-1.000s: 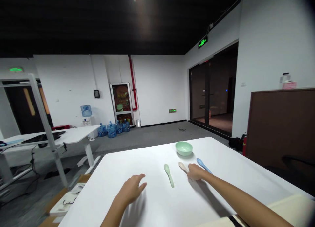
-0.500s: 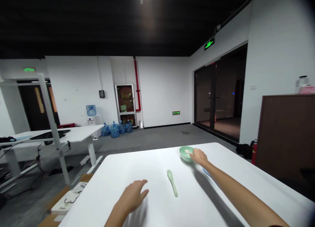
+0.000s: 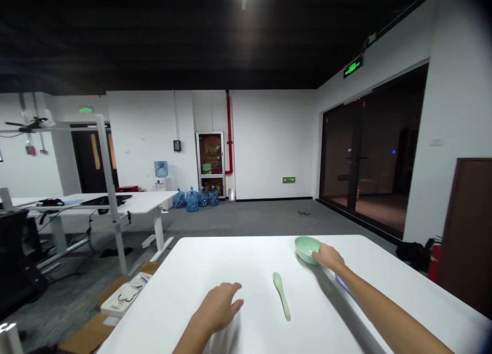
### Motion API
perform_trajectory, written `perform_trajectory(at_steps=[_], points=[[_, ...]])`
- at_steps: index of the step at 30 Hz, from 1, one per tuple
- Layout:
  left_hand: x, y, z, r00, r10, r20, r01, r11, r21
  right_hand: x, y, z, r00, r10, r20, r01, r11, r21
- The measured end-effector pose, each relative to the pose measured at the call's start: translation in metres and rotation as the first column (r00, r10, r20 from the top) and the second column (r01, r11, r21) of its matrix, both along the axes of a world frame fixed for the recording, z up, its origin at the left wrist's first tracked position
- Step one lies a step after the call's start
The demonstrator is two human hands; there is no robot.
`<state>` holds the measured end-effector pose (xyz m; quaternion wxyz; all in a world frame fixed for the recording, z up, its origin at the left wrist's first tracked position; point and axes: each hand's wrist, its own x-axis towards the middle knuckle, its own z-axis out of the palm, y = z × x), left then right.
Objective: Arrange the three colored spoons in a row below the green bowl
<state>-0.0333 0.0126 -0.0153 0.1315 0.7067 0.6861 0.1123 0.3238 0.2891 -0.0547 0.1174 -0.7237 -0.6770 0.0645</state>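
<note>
The right hand (image 3: pixel 328 256) reaches to the upper right of the tabletop, its fingertips on the near rim of a pale green bowl (image 3: pixel 305 247), which appears tilted; whether they grip it cannot be told. The left hand (image 3: pixel 217 308), at lower centre, is empty, its fingers released and slightly curled. A pale green spoon (image 3: pixel 282 295) lies between the hands on the white table (image 3: pixel 161 303); a blue spoon (image 3: pixel 341 282) lies mostly hidden beside the right forearm (image 3: pixel 376 297).
</note>
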Motion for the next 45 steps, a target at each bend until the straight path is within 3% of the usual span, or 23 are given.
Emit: perform_trajectory(at_steps=[5,10,15,19,31,35,41,45], points=[[-0.001,-0.001,0.002,1.0,0.002,-0.012,-0.002,1.0,-0.009,0.011,-0.03,0.022,0.997,0.064,-0.049,-0.059,0.994,0.097],[-0.001,-0.001,0.004,0.999,-0.009,-0.038,0.009,1.0,0.008,0.032,-0.082,0.037,0.981,0.166,-0.097,-0.144,0.969,0.201],[-0.002,0.0,0.003,0.998,-0.018,-0.063,0.019,1.0,0.021,0.045,-0.127,0.016,0.951,0.281,-0.128,-0.253,0.946,0.201],[-0.002,-0.003,0.004,0.998,-0.02,-0.067,0.021,1.0,0.005,0.046,-0.138,-0.007,0.955,0.276,-0.111,-0.264,0.958,0.111],[0.001,-0.007,0.009,0.998,-0.008,-0.06,0.007,1.0,-0.015,0.045,-0.142,-0.007,0.945,0.306,-0.119,-0.296,0.951,0.09],[0.001,-0.006,0.009,0.998,-0.006,-0.061,0.005,1.0,-0.009,0.044,-0.134,0.005,0.947,0.303,-0.109,-0.289,0.949,0.127],[0.0,0.0,0.004,0.998,-0.017,-0.056,0.016,1.0,-0.011,0.028,-0.092,0.037,0.973,0.229,0.0,-0.227,0.962,0.151],[0.001,-0.001,0.004,0.998,-0.015,-0.055,0.013,0.999,-0.029,0.013,-0.051,0.043,0.988,0.151,0.032,-0.153,0.983,0.097]])
